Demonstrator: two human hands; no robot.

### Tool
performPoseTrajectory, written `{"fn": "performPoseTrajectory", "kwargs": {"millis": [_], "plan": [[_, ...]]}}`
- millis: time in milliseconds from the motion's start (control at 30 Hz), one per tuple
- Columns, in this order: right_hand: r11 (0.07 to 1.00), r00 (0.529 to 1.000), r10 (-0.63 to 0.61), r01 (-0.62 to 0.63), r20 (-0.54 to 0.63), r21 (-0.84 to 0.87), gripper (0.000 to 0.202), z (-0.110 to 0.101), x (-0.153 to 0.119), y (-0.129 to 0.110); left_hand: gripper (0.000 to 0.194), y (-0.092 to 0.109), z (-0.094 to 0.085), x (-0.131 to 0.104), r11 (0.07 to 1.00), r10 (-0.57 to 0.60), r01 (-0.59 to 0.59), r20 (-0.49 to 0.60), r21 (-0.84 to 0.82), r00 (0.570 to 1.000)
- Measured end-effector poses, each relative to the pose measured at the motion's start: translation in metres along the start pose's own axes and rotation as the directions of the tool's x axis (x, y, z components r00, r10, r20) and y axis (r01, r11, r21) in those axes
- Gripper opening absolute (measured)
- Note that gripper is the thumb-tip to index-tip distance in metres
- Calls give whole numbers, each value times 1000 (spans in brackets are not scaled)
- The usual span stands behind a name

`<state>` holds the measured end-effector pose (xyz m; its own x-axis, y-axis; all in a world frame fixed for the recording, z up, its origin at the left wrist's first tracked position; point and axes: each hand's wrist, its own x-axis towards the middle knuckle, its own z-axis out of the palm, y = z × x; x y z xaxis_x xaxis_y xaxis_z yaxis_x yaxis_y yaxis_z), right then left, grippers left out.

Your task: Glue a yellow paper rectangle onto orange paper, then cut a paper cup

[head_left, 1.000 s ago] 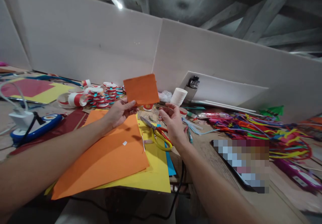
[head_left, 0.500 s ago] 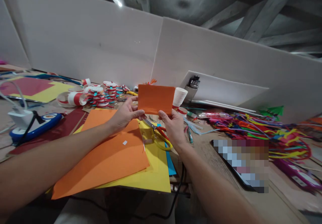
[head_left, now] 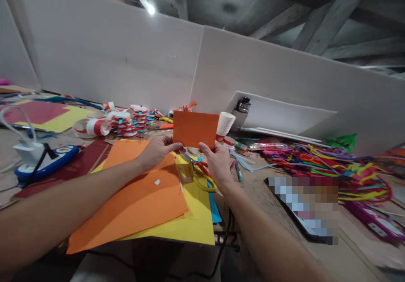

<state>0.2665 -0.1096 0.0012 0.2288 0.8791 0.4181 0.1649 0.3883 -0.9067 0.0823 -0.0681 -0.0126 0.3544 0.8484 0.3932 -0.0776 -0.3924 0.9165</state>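
A small rectangle of orange paper [head_left: 195, 128] is held up between both hands, its flat face towards me. My left hand [head_left: 160, 149] pinches its lower left corner, thumb in front. My right hand [head_left: 217, 157] grips the lower right corner, fingers behind. Below them, scissors [head_left: 204, 176] with yellow and red handles lie on the yellow sheet [head_left: 190, 227]. A large orange sheet [head_left: 136, 212] covers much of that yellow one, with a small white scrap [head_left: 157, 182] on top. Some blue paper [head_left: 215, 210] sticks out underneath.
Stacked white cups [head_left: 225, 123] and a bottle [head_left: 241, 113] stand behind my hands. Cut red-and-white cup rings [head_left: 122, 123] sit at the back left, near a blue power strip [head_left: 47, 164]. Rightward lie a phone [head_left: 297, 214], colourful pipe cleaners [head_left: 329, 159] and a purple device [head_left: 375, 220].
The orange paper and both hands sit slightly lower in view, and the paper's upper edge looks flatter. Both hands keep their hold on it.
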Motion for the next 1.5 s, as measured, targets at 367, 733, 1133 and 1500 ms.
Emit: {"fn": "performPoseTrajectory", "kwargs": {"millis": [367, 733, 1133, 1500], "plan": [[990, 993, 75, -86, 96, 112, 28, 1, 3, 10, 17, -5, -3, 0, 990, 54, -43, -81, 132, 995], [987, 981, -137, 147, 136, -67, 11, -15, 11, 23, 33, -5, -6, 1, 877, -126, 153, 89, -455, 988], [941, 934, -138, 227, 328, -250, 47, -12, -3, 17, 29, -4, -19, 8, 781, -480, 390, -70, -489, 874], [846, 365, 69, 471, 928, -248, 77, 3, -46, -21, 12, 14, -69, 33, 890, -87, -110, -401, -443, 912]]}}
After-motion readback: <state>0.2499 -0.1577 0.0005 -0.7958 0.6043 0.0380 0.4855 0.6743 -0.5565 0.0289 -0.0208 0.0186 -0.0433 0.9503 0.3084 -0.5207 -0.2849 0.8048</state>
